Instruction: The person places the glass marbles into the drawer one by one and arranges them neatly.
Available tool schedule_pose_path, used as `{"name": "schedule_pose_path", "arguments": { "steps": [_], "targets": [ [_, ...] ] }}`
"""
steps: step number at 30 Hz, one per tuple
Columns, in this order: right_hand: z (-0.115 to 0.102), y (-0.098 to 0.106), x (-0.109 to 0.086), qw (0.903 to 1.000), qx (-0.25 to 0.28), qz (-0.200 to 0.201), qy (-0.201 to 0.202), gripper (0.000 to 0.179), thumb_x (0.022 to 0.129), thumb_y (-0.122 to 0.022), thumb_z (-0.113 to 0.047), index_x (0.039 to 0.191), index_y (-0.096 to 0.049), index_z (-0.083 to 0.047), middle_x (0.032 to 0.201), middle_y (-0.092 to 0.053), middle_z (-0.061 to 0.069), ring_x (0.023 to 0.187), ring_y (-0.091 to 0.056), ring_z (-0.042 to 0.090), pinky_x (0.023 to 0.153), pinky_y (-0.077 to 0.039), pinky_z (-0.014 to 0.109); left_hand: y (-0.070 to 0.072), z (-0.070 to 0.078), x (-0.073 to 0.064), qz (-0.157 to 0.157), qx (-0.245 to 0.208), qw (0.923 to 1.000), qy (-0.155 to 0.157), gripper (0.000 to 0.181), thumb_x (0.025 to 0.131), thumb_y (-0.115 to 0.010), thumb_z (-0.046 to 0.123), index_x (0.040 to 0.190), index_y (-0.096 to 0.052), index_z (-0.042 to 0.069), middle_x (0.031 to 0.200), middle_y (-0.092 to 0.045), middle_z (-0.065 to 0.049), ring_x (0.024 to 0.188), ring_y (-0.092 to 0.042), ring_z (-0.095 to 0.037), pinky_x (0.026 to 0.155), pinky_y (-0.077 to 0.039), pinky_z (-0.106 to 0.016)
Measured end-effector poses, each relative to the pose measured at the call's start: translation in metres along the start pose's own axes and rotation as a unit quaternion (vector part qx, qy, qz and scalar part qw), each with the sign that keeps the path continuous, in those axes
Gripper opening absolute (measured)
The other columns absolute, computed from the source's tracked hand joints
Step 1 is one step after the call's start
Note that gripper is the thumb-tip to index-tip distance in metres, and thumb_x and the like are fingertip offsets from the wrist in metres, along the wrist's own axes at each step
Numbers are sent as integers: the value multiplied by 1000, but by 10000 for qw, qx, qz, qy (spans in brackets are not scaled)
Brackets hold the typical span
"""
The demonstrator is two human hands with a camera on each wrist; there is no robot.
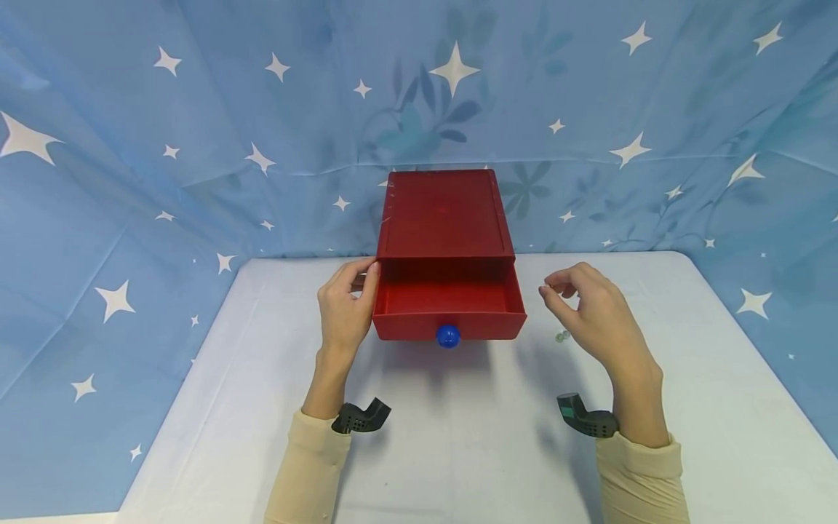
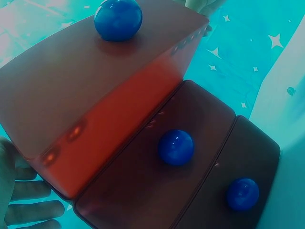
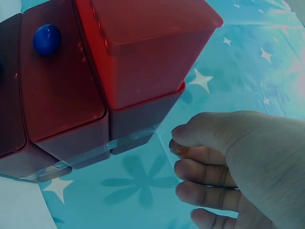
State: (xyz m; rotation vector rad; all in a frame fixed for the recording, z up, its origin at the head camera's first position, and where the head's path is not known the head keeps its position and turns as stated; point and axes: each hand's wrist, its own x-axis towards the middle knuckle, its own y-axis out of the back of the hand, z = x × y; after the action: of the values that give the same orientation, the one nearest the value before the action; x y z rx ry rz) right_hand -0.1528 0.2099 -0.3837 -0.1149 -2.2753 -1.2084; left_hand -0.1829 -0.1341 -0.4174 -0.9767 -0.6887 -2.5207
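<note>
A red drawer unit (image 1: 445,211) stands at the back of the white table, its top drawer (image 1: 452,326) pulled out and showing a bare red inside. That drawer has a round blue knob (image 1: 448,336). Two lower drawers with blue knobs (image 2: 176,147) are closed in the left wrist view. My left hand (image 1: 348,306) rests against the unit's left side near the drawer, fingers fairly straight. To the right of the drawer, my right hand (image 1: 585,309) is raised, thumb and index finger pinching a tiny orange-brown bit (image 3: 180,149), mostly hidden by the fingertips.
Small clear greenish beads (image 1: 562,336) lie on the white table (image 1: 458,451) below the right hand. Clear tape (image 3: 112,144) runs along the unit's side. A blue cloth with white stars (image 1: 262,131) hangs behind the table.
</note>
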Motion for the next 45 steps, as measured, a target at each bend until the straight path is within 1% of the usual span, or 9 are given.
{"name": "schedule_pose_path", "arguments": {
  "steps": [9,14,16,22,27,32,38,45],
  "targets": [
    [-11,-3,1,9997,82,40,214,15,90,-69,-7,105,-68,-5,94,-68,7,87,-60,21,72,-43,29,0,0,0,10,13,10000,-21,22,98,-64,21,110,-75,6,104,-76,-10,77,-73,-22,73,-64,-39],
    [-18,-7,2,9989,178,149,402,16,89,-70,-4,105,-67,-3,95,-68,8,88,-62,22,77,-46,33,0,0,0,-2,42,10000,-41,22,99,-63,21,110,-75,5,103,-76,-11,77,-73,-22,73,-64,-38],
    [-20,-9,2,9981,182,242,530,17,88,-70,-3,105,-67,-2,96,-67,8,88,-62,22,78,-47,31,0,0,1,17,31,10000,-53,22,98,-63,20,109,-75,5,102,-76,-10,77,-73,-22,71,-64,-37],
    [-25,-10,2,9933,220,663,916,20,86,-72,0,106,-68,-1,98,-67,9,89,-60,20,79,-44,18,-1,0,2,59,-17,10000,-61,20,98,-64,19,107,-76,6,100,-77,-9,75,-73,-20,70,-63,-33],
    [-30,-10,3,9878,396,989,1140,24,83,-75,2,106,-68,-1,98,-68,9,88,-60,20,80,-45,18,0,0,2,37,-4,10000,-55,22,99,-63,20,107,-76,5,101,-76,-10,75,-73,-21,70,-63,-34],
    [-35,-11,3,9862,540,909,1278,24,82,-77,1,104,-68,-1,97,-67,9,88,-59,18,79,-44,18,0,-1,1,38,6,10000,-48,21,98,-64,20,108,-76,6,101,-76,-10,75,-73,-21,69,-64,-36],
    [-37,-12,3,9868,469,741,1359,24,82,-79,-2,103,-68,-2,95,-67,7,90,-59,17,75,-43,20,0,-2,1,55,-9,10000,-61,21,98,-64,20,108,-76,5,101,-77,-9,76,-73,-21,70,-63,-34],
    [-36,-13,2,9869,483,635,1405,29,79,-81,-1,105,-69,-3,98,-69,7,90,-59,17,74,-44,17,-1,-1,2,79,-31,9999,-58,20,98,-64,19,107,-76,6,101,-77,-9,76,-73,-21,70,-63,-34]
  ]
}}
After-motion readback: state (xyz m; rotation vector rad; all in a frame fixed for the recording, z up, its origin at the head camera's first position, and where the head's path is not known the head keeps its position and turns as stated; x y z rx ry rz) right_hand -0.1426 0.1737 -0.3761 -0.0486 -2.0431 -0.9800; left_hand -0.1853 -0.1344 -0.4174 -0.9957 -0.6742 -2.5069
